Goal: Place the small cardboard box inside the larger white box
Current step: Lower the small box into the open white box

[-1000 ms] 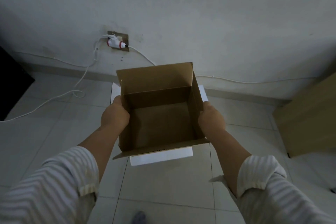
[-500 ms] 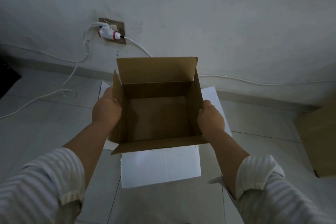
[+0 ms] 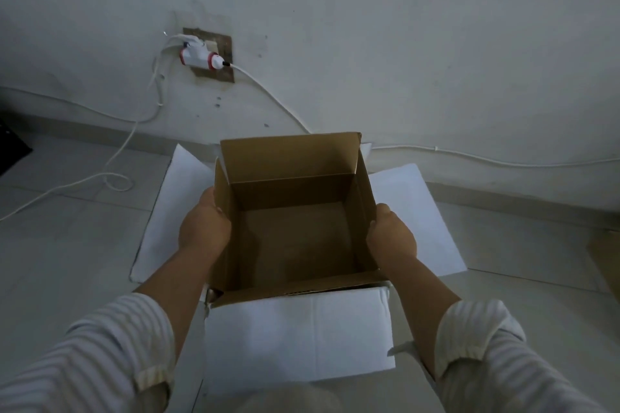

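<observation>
The step in hand looks like the lowering: the brown box point(image 3: 295, 221), open at the top with its flaps up, is held over the mouth of the white box point(image 3: 298, 339), which stands on the floor point(image 3: 67, 261) with its own flaps splayed out to the left, right and near side. The left hand point(image 3: 204, 228) presses against the brown box's left wall and the right hand point(image 3: 391, 238) against its right wall, so the box is clamped between the two palms; the fingers lie mostly out of sight on the outer walls, and whether they are spread or pressed together I cannot tell. The brown box's near bottom edge sits about level with the white box's near rim, and I cannot tell whether its base has begun to go in. The fit seems close, so the next move calls for keeping the brown box level and square with the opening, easing it straight down, and minding that the hands have room to slip out between the two walls once it settles. The near white flap could fold inward and snag the corner if the box drifts toward the person. Counted: one brown box, one white box, two hands, two striped sleeves. On the far wall there is one socket point(image 3: 209, 55) with one plug point(image 3: 200, 59) in it, and white cables point(image 3: 127, 141) trail along the floor and skirting; how many there are is unclear.
</observation>
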Available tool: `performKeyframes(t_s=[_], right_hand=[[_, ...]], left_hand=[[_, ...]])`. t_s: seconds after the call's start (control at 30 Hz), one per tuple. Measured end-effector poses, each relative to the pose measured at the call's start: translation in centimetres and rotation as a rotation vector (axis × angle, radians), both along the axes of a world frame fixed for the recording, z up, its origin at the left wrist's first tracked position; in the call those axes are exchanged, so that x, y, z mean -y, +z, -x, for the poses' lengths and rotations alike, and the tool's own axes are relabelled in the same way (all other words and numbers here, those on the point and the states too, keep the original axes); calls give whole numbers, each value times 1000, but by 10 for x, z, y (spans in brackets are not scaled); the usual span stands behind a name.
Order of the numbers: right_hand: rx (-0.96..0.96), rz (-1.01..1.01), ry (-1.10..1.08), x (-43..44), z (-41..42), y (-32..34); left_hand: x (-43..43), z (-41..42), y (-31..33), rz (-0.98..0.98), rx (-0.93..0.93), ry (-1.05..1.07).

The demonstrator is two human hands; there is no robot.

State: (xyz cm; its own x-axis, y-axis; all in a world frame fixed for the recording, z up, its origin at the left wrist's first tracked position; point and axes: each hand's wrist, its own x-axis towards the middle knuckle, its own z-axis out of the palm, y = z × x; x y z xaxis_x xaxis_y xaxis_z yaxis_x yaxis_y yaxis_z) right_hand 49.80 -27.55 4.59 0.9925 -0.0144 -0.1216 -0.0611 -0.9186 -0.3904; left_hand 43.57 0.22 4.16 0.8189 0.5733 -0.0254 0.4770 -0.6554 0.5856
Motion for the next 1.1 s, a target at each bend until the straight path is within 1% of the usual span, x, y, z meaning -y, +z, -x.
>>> performKeyframes(t_s=[0.17, 0.3, 0.4, 0.5, 0.53, 0.57, 0.63, 0.7, 0.73, 0.8, 0.87, 0.93, 1.0, 1.1], right_hand=[[1, 11, -7, 4, -4, -65], [51, -6, 11, 8, -4, -99], [41, 12, 63, 6, -1, -111], [6, 130, 134, 4, 8, -117], [24, 176, 166, 4, 12, -120], [64, 205, 201, 6, 18, -122], [179, 209, 266, 8, 29, -130], [278, 159, 322, 7, 39, -140], [283, 128, 349, 6, 43, -144], [184, 79, 375, 4, 51, -148], [119, 134, 388, 6, 58, -149], [126, 182, 392, 9, 62, -148], [123, 197, 384, 11, 63, -147], [101, 226, 350, 11, 62, -149]], left_hand=[[3, -4, -66, 29, 22, -34], [6, -11, -92, 66, 11, 2], [10, -6, -106, -1, -21, -99], [20, 8, -118, -11, -5, -179], [26, 13, -122, -58, -27, -212], [32, 19, -127, -151, -56, -259], [44, 33, -137, -304, -80, -346], [52, 46, -145, -352, -77, -406], [54, 50, -148, -367, -72, -432], [55, 57, -154, -430, -83, -512], [55, 59, -155, -456, -145, -583], [55, 57, -152, -413, -217, -611], [56, 53, -151, -390, -237, -628], [55, 47, -153, -426, -254, -660]])
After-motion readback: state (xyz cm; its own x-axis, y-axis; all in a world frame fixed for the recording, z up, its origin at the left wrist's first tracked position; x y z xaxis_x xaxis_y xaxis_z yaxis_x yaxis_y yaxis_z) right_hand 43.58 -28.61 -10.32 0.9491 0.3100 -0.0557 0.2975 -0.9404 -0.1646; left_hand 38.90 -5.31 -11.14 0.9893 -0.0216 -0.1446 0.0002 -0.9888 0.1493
